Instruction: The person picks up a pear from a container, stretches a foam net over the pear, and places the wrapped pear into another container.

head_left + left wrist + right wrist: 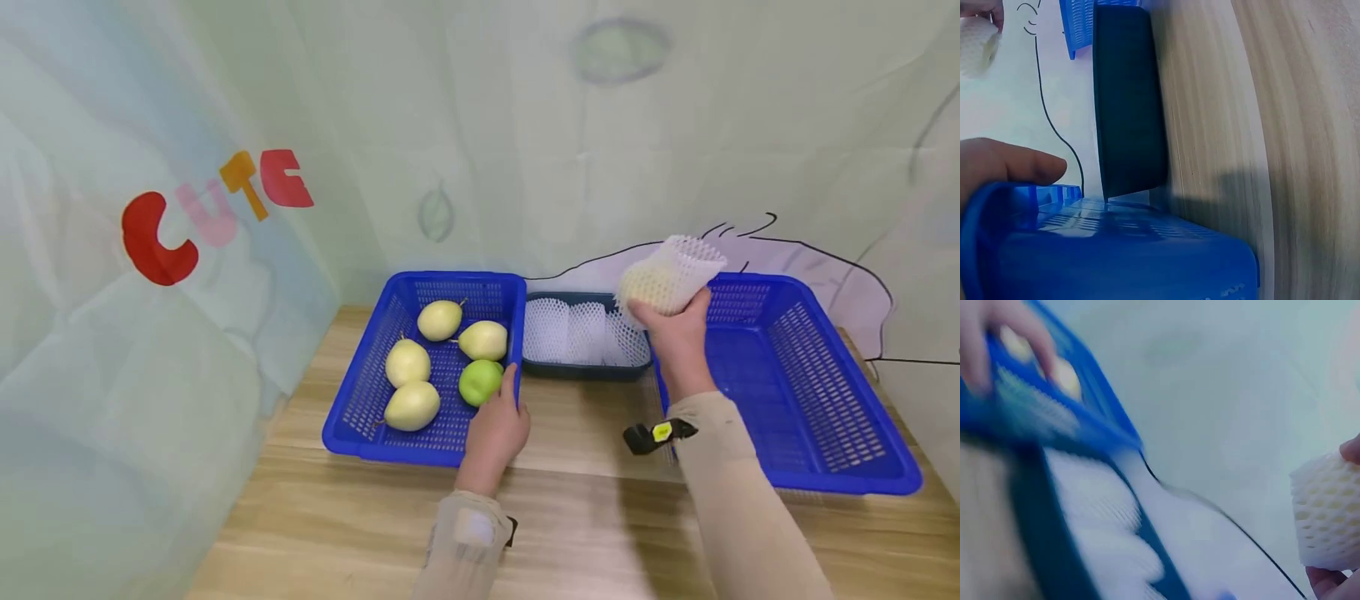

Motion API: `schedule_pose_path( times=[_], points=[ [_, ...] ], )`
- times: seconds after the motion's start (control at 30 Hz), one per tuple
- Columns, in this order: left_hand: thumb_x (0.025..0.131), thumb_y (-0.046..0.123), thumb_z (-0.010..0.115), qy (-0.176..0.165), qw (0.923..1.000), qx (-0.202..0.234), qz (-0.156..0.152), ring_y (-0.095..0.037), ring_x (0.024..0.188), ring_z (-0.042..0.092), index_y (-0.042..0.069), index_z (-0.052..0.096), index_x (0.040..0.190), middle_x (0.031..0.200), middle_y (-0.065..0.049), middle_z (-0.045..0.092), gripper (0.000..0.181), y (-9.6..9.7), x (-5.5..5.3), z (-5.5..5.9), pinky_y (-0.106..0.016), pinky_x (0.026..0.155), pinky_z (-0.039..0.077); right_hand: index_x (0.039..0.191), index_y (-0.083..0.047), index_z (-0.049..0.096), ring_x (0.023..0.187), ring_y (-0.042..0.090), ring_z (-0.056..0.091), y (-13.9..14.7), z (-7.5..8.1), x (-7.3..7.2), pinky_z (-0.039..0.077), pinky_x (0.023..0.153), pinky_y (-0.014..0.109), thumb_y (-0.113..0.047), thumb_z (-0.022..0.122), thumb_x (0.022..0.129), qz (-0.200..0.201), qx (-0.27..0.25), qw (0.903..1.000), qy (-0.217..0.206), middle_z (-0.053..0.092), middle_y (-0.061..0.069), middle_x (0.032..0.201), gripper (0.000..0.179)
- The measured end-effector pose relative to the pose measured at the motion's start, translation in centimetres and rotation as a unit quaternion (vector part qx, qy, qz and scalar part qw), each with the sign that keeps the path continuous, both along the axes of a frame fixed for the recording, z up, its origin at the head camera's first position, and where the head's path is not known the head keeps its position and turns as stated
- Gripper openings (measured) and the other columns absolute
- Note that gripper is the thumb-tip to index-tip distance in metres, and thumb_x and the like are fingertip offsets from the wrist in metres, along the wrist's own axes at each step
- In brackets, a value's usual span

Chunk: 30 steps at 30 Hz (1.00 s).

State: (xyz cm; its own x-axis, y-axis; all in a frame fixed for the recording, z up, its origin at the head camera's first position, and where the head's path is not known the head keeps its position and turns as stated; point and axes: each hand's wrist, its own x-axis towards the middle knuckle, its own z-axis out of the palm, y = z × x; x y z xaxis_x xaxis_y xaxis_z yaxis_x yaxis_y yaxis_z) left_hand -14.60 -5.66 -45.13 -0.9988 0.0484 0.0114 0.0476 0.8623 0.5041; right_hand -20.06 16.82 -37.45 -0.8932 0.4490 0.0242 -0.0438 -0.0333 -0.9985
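My right hand (678, 337) grips a pear in a white foam net (667, 275), raised above the gap between the dark tray and the right basket. The net's loose end sticks up past the fruit, and its mesh (1329, 512) shows between thumb and fingers in the right wrist view. My left hand (497, 429) holds the right rim of the left blue basket (360, 452), one finger lying along the edge beside a green apple (480, 382). Several pale yellow pears (412, 406) lie in that basket.
Between the baskets stands a dark green tray (585, 372) with white foam nets (566, 332) lined up in it. A second blue basket (780, 400) sits at the right. Behind the wooden table (360, 525) hangs a printed cloth (487, 150).
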Motion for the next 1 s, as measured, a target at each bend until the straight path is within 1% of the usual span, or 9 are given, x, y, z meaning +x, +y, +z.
schedule_pose_path(
  times=[0.07,0.17,0.27,0.43,0.57,0.67,0.73,0.87,1.0],
  points=[
    [0.092,0.019,0.049,0.006,0.9999,-0.010,0.008,-0.031,0.074,0.061,0.016,0.027,0.145,0.100,-0.018,0.061,0.058,-0.1,0.0,0.0,-0.045,0.060,0.048,0.138,-0.015,0.017,0.122,0.017,0.034,2.0,0.4,-1.7,0.031,0.101,0.029,-0.004,0.070,0.076,-0.016,0.011,0.9998,-0.003,0.031,0.007,0.137,0.082],
    [0.092,0.018,0.050,0.015,0.9996,-0.018,0.013,-0.032,0.071,0.061,0.015,0.027,0.145,0.096,-0.018,0.062,0.057,-0.2,0.1,-0.1,-0.044,0.058,0.048,0.138,-0.016,0.011,0.124,0.017,0.030,5.0,-0.3,-3.9,0.029,0.103,0.028,-0.009,0.070,0.077,-0.030,0.032,0.9984,-0.035,0.026,0.008,0.140,0.085],
    [0.092,0.018,0.050,0.018,0.9995,-0.024,0.012,-0.031,0.068,0.060,0.014,0.028,0.144,0.092,-0.017,0.061,0.057,-0.1,0.2,-0.2,-0.044,0.055,0.047,0.140,-0.015,0.005,0.128,0.020,0.026,7.7,-2.2,-5.1,0.026,0.105,0.030,-0.013,0.069,0.078,-0.029,0.058,0.9935,-0.094,0.019,0.009,0.143,0.089],
    [0.092,0.017,0.050,0.020,0.9993,-0.030,0.007,-0.027,0.060,0.057,0.014,0.028,0.144,0.087,-0.015,0.061,0.057,0.0,0.4,-0.1,-0.041,0.051,0.045,0.141,-0.009,-0.003,0.130,0.031,0.023,11.0,-6.2,-6.0,0.023,0.107,0.039,-0.011,0.066,0.079,0.008,0.103,0.9801,-0.169,0.013,0.017,0.145,0.093],
    [0.091,0.015,0.052,0.033,0.9993,-0.019,0.003,-0.026,0.059,0.056,0.013,0.030,0.143,0.083,-0.014,0.060,0.057,0.4,0.7,-0.2,-0.040,0.049,0.044,0.138,0.003,-0.002,0.123,0.042,0.028,12.8,-8.6,-6.3,0.024,0.105,0.048,-0.010,0.066,0.077,0.061,0.175,0.9669,-0.175,0.019,0.029,0.138,0.093],
    [0.089,0.014,0.054,0.043,0.9990,-0.016,0.002,-0.028,0.061,0.057,0.012,0.032,0.142,0.083,-0.014,0.061,0.057,0.5,1.2,-0.4,-0.040,0.050,0.044,0.135,0.010,0.000,0.118,0.047,0.030,13.4,-10.3,-6.2,0.025,0.103,0.054,-0.011,0.069,0.074,0.094,0.229,0.9561,-0.156,0.021,0.037,0.132,0.094],
    [0.089,0.013,0.055,0.049,0.9987,-0.016,0.001,-0.029,0.064,0.058,0.011,0.032,0.142,0.083,-0.015,0.061,0.058,0.6,1.5,-0.5,-0.041,0.050,0.044,0.133,0.013,0.002,0.116,0.049,0.031,13.5,-11.2,-6.2,0.026,0.101,0.056,-0.011,0.070,0.072,0.105,0.249,0.9517,-0.146,0.022,0.038,0.129,0.095],
    [0.088,0.013,0.056,0.052,0.9984,-0.021,0.001,-0.029,0.068,0.060,0.010,0.033,0.141,0.084,-0.014,0.062,0.057,0.6,1.7,-0.5,-0.040,0.052,0.045,0.130,0.015,0.004,0.113,0.050,0.032,13.4,-12.5,-6.3,0.027,0.100,0.056,-0.011,0.072,0.069,0.108,0.260,0.9491,-0.141,0.023,0.040,0.127,0.095],
    [0.088,0.014,0.057,0.049,0.9985,-0.023,0.003,-0.028,0.070,0.060,0.010,0.033,0.141,0.086,-0.013,0.062,0.058,0.6,1.4,-0.3,-0.038,0.051,0.045,0.130,0.015,0.006,0.113,0.051,0.033,13.1,-13.1,-6.9,0.028,0.099,0.056,-0.009,0.073,0.069,0.101,0.254,0.9532,-0.128,0.025,0.040,0.126,0.093]
  ],
)
